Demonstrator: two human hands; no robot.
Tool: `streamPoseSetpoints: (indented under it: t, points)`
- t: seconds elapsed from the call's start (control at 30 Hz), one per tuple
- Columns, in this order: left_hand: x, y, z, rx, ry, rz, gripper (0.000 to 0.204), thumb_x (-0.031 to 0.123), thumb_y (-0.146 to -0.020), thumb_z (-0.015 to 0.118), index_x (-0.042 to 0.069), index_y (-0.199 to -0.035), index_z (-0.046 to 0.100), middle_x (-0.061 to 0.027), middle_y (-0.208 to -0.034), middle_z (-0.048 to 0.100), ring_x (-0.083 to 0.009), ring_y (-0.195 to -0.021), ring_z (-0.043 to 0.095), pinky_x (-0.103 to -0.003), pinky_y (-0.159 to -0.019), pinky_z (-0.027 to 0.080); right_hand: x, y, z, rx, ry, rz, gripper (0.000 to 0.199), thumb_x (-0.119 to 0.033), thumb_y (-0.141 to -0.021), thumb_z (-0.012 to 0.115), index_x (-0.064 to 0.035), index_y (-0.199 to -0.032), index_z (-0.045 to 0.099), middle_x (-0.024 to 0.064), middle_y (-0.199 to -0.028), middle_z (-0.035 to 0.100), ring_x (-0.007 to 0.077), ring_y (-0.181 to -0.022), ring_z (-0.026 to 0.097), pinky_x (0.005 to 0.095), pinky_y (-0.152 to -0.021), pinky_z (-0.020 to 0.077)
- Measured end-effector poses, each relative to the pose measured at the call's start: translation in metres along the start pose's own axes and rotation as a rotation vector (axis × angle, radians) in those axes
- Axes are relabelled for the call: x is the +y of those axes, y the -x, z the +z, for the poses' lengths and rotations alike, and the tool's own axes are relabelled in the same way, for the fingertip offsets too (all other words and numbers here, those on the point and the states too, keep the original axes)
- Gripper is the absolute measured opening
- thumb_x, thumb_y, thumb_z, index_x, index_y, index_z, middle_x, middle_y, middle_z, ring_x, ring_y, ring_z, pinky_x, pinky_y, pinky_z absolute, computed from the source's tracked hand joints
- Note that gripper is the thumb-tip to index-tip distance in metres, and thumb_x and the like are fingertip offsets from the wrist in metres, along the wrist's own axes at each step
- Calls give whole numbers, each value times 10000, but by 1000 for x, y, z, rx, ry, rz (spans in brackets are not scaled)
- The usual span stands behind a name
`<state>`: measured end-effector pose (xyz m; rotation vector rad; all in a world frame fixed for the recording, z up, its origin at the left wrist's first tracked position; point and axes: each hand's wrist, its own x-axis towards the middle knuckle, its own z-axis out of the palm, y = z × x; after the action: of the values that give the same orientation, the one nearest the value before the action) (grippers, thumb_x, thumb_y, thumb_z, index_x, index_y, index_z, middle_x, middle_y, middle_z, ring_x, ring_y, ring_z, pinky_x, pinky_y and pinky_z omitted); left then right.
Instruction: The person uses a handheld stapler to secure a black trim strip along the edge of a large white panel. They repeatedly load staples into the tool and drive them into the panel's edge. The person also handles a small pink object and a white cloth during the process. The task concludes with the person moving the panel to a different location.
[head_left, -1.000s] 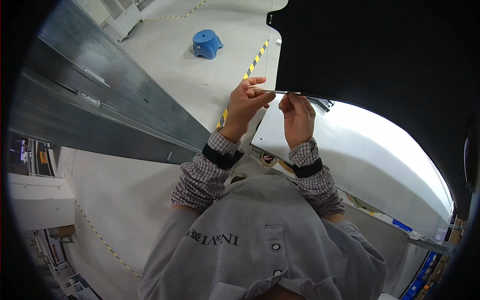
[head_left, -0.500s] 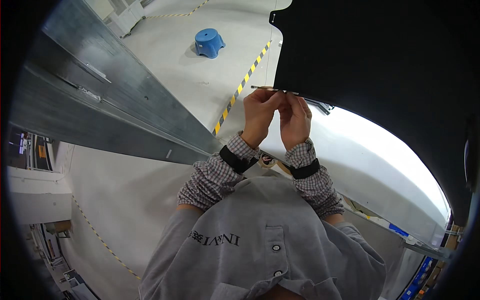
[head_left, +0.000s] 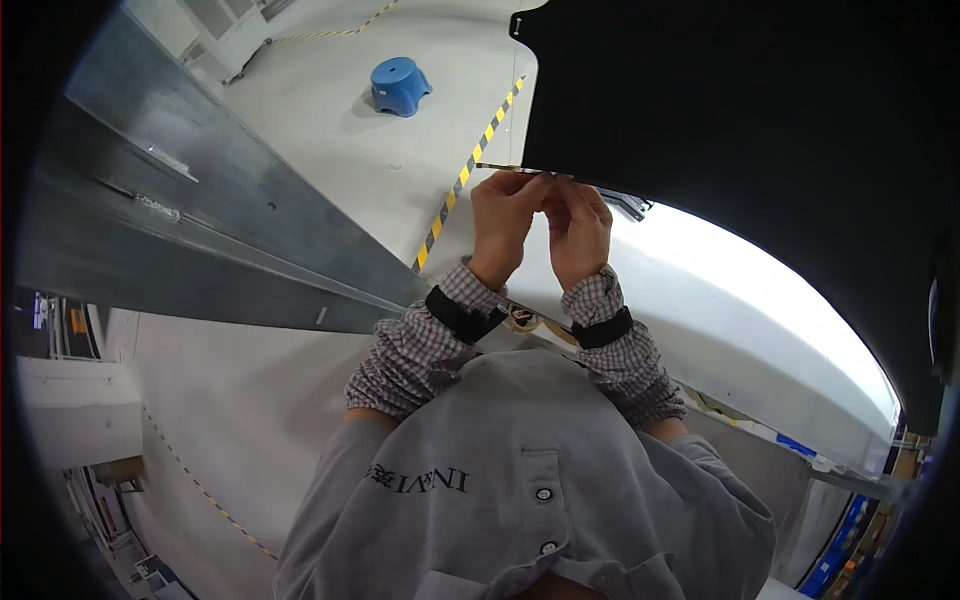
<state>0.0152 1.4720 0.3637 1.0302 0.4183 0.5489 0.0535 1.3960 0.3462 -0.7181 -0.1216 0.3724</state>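
A large black panel (head_left: 700, 110) with a curved lower edge fills the upper right. A thin, narrow strip (head_left: 495, 167) lies along the panel's lower left edge and sticks out past its corner. My left hand (head_left: 502, 225) is closed on the strip, thumb and fingers pinched at the panel's edge. Close beside it, my right hand (head_left: 580, 235) also pinches at that edge, its fingertips almost meeting the left ones. What lies exactly between the right fingertips is hidden. Both forearms wear checked sleeve covers with black straps.
Grey metal beams (head_left: 250, 220) run diagonally on the left. A blue stool (head_left: 400, 86) stands on the floor beyond, near yellow-black tape (head_left: 470, 170). A bright white surface (head_left: 740, 310) lies below the panel. Behind my wrists sits a tape roll (head_left: 522, 318).
The whole view has shifted slightly, so the stool, panel and hands sit a little further left. Both hands stay pinched at the panel's edge.
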Motion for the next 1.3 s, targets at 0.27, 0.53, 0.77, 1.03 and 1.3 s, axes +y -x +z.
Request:
streamPoseSetpoints:
  t: [0.27, 0.53, 0.77, 1.03, 1.3]
  points:
    - [6, -15, -1, -59, -67, 35, 45, 25, -757, 621, -13, -744, 599, -1, -624, 528, -59, -554, 446, -191, -516, 332, 8, -46, -40, -264, 482, -111, 266, -243, -807, 602, 18, -856, 617, 84, -756, 631, 133, -646, 577, 229, -587, 447]
    - [-2, -25, 3, -69, 4, 38, 53, 17, -744, 627, 11, -710, 587, 3, -613, 512, -66, -551, 438, -206, -529, 332, 11, -111, -88, -254, 2045, -525, 658, -549, -738, 582, -42, -1151, 508, 175, -1082, 562, 295, -1047, 515, 404, -926, 360]
    - [2, -24, -3, -98, -19, 3, 57, 27, -724, 640, 13, -695, 592, -7, -607, 527, -71, -548, 459, -210, -521, 351, -5, -58, -98, -598, 1971, -485, 402, -325, -773, 628, -83, -1090, 571, 91, -953, 588, 228, -968, 514, 397, -993, 274]
    - [-1, -17, -6, -101, -9, 16, 61, 39, -717, 637, 0, -689, 600, -10, -579, 543, -66, -515, 470, -207, -497, 363, -36, -26, -102, -206, 2052, -741, 529, -315, -688, 719, -73, -1124, 543, 140, -1077, 530, 305, -1014, 475, 449, -923, 339]
    - [4, -4, -9, -125, -30, -5, 44, 13, -751, 618, 18, -720, 588, 1, -619, 522, -65, -554, 442, -210, -538, 344, -34, -42, -118, 61, 2262, -180, 679, -378, -647, 704, 30, -1143, 485, 183, -966, 531, 305, -954, 494, 422, -805, 417]
